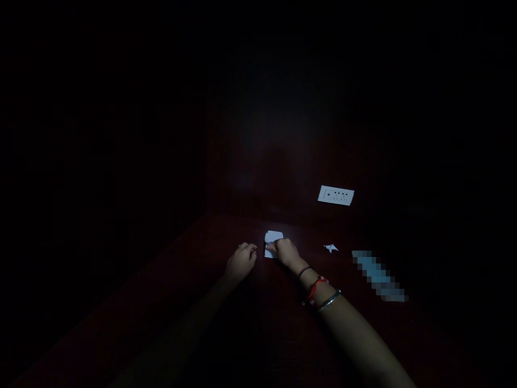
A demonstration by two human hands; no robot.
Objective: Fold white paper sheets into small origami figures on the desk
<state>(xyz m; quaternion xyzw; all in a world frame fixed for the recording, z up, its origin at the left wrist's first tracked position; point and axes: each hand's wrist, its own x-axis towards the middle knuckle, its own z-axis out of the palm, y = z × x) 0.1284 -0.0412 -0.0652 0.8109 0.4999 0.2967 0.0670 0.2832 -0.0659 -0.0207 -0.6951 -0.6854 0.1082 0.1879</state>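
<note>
The scene is very dark. A small white folded paper [273, 237] lies on a dark reddish table [194, 302]. My right hand [286, 251] rests on the paper's near edge, fingers curled and pressing it down. Red threads and a metal bangle [329, 300] circle that wrist. My left hand [241, 261] lies just left of the paper with fingers curled in, a small gap apart from it, and I see nothing in it.
A smaller white folded paper shape [331, 248] sits to the right of my right hand. Further right lies a pale blurred strip [378, 276]. A white socket plate [336, 195] is on the wall behind. The table meets a dark wall at the back.
</note>
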